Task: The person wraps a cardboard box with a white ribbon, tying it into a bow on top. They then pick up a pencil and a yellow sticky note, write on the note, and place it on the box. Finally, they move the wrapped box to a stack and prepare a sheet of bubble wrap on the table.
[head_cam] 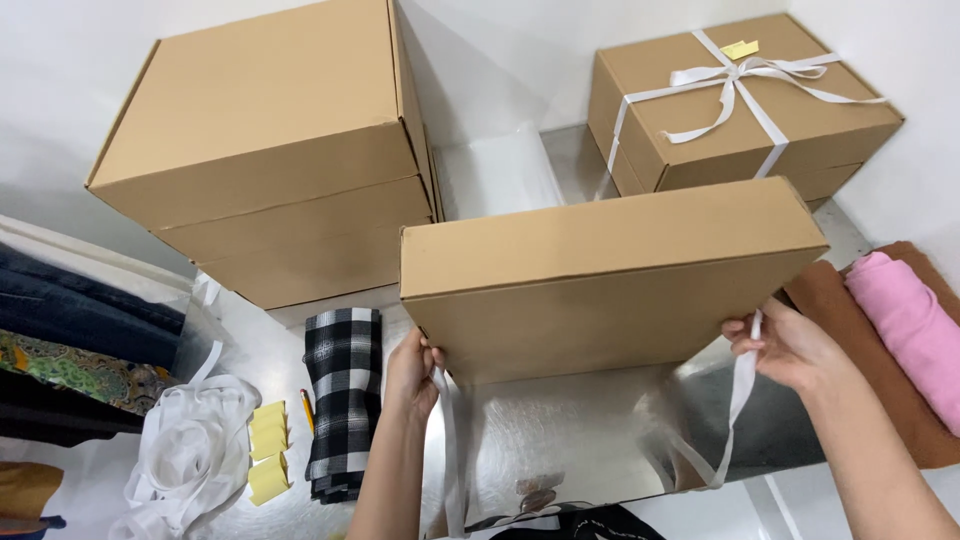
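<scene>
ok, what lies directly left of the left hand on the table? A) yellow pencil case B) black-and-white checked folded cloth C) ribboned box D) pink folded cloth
B: the black-and-white checked folded cloth lies just left of the left hand, which holds the cardboard box.

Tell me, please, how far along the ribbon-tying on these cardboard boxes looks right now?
One box at the back right is already tied with a white ribbon and bow. The box in front is in hand: it is lifted at a tilt, the left hand and right hand each holding an end of white ribbon, not yet knotted. The two stacked boxes at the left carry no ribbon.
</scene>
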